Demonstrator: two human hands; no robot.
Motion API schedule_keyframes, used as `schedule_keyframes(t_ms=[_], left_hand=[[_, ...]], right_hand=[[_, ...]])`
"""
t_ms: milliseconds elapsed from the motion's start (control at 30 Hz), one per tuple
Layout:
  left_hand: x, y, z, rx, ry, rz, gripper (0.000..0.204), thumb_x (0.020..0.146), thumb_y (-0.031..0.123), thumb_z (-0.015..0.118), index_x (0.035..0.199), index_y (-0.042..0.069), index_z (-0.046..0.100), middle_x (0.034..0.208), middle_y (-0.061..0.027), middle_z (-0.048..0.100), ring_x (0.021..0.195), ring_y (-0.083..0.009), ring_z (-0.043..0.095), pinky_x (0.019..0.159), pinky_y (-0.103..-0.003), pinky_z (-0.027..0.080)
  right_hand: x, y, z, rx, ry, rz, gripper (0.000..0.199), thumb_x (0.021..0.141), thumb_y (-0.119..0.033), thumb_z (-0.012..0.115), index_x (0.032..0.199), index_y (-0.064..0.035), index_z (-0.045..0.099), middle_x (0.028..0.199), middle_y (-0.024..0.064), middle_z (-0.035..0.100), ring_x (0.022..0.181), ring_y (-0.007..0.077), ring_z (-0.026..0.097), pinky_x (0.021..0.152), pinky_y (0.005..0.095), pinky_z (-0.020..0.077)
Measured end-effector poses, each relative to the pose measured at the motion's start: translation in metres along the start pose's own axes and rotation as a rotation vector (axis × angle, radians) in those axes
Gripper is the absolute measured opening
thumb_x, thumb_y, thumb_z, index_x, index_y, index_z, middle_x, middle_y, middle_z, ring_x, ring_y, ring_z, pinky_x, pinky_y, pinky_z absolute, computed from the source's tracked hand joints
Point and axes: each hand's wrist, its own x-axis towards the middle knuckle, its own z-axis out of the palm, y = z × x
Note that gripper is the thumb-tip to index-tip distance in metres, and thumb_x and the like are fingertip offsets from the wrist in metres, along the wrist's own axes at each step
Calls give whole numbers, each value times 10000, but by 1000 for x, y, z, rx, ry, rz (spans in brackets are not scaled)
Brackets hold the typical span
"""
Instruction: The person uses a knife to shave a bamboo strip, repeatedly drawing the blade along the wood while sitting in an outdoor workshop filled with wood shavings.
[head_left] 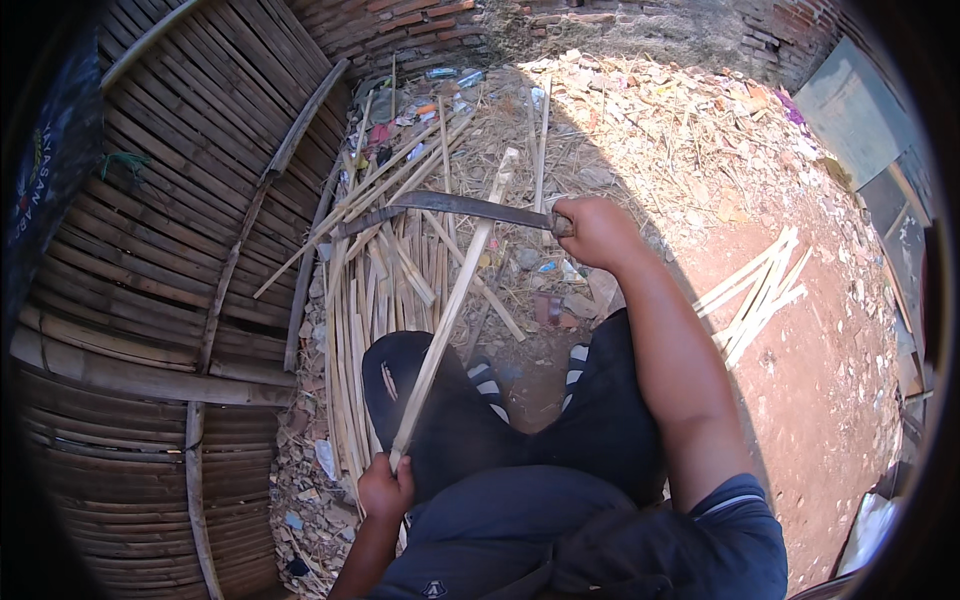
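Observation:
My right hand [597, 232] is closed round the handle of a machete [470, 207], its long dark blade pointing left. The blade lies across the upper part of a pale split bamboo strip [442, 330]; whether it cuts in or only touches, I cannot tell. Gripped at its near end by my left hand [386, 487], the strip slants up and away over my left thigh. To the left of my leg lies a bundle of similar bamboo strips [349, 370], running away from me along the ground.
A bamboo slat wall [170, 250] stands close on my left. More bamboo strips [762, 290] are piled on the sunlit dirt to the right. Rubble and shavings [690, 150] cover the ground ahead, up to a brick wall [420, 28]. Grey panels [850, 110] lean at far right.

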Motion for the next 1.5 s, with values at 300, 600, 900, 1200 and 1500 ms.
schedule_keyframes(t_ms=[300,600,900,1200,1500], left_hand=[[-2,-5,2,6,8,19,355,996,396,672,899,57,626,705,-217,647,654,-473,664,588,-557,517],[-1,-7,4,-35,19,20,369,1001,398,666,888,51,615,713,-227,646,669,-479,668,601,-563,522],[2,1,0,-20,26,34,379,1004,400,664,872,51,597,699,-222,637,659,-478,661,588,-554,515],[-1,-7,2,-5,1,19,386,1006,400,662,872,45,590,694,-232,636,651,-481,660,582,-558,512],[2,1,-2,-27,-20,7,370,1002,395,667,897,45,612,718,-241,654,683,-489,677,613,-562,531]], right_hand=[[4,27,-12,61,94,68,212,809,-154,757,1012,-110,713,909,174,725,921,402,709,780,522,558],[-1,-6,-7,-27,-109,-106,320,821,-164,745,1141,-149,737,1038,169,742,1029,384,712,877,520,575],[5,45,2,110,205,218,278,842,-249,807,1034,-72,712,827,227,694,855,427,698,744,496,538],[0,12,-4,32,9,-47,335,796,-214,807,1103,-101,738,954,209,728,936,421,706,812,510,563],[-2,29,1,110,152,71,325,812,-218,807,1112,-108,747,940,208,730,929,416,707,806,502,559]])
